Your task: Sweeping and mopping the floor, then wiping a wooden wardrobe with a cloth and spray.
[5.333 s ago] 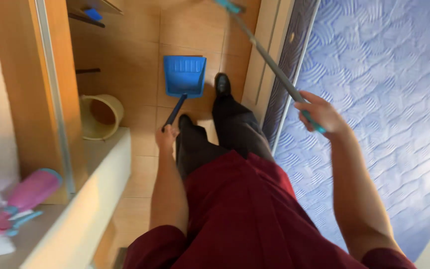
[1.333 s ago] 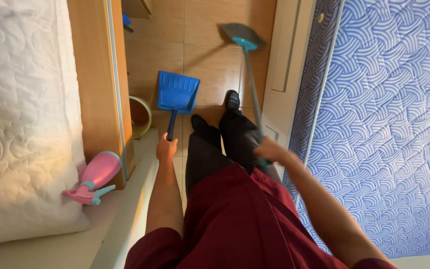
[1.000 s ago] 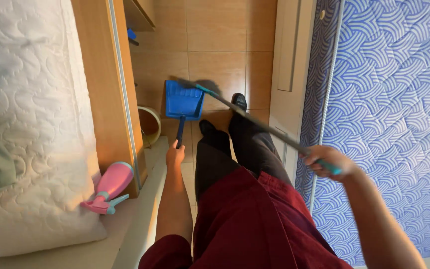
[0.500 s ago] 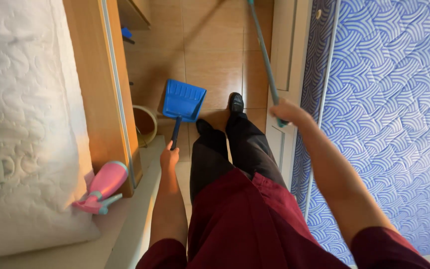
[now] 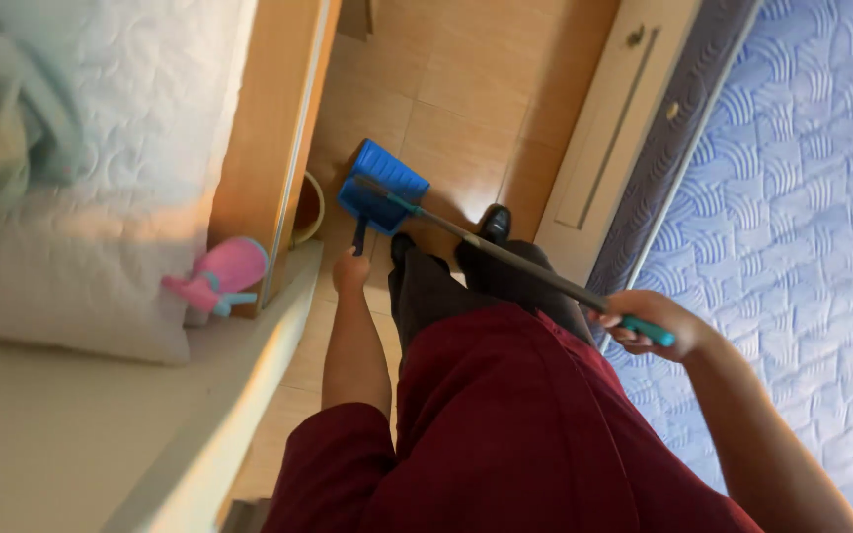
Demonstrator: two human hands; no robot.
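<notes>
The blue patterned mattress (image 5: 802, 227) fills your view from 1 to 5 o'clock, and the white quilted bed (image 5: 101, 168) with a pale green cloth bunched on it takes 9 to 11 o'clock. Between them a strip of tan tiled floor (image 5: 466, 89) runs toward 12 o'clock, flanked by a wooden panel (image 5: 278, 128) at 11 and a cream door frame (image 5: 614, 148) at 1. Your dark red clothing and dark trousers cover the lower middle, with one black shoe (image 5: 494, 223) just beyond the centre. A pale bin (image 5: 306, 209) stands on the floor against the wooden panel, just beside the blue dustpan (image 5: 379, 186). The dustpan sits on the tiles at about 11 o'clock from centre; your left hand (image 5: 351, 268) is closed around its dark handle. Your right hand (image 5: 649, 322), at 3 o'clock, is wrapped around the teal end of the broom (image 5: 505, 259), whose grey shaft slants up-left so that its far end lies over the dustpan's mouth. A pink toy (image 5: 217, 276) lies at the edge of the bed at 9 o'clock
</notes>
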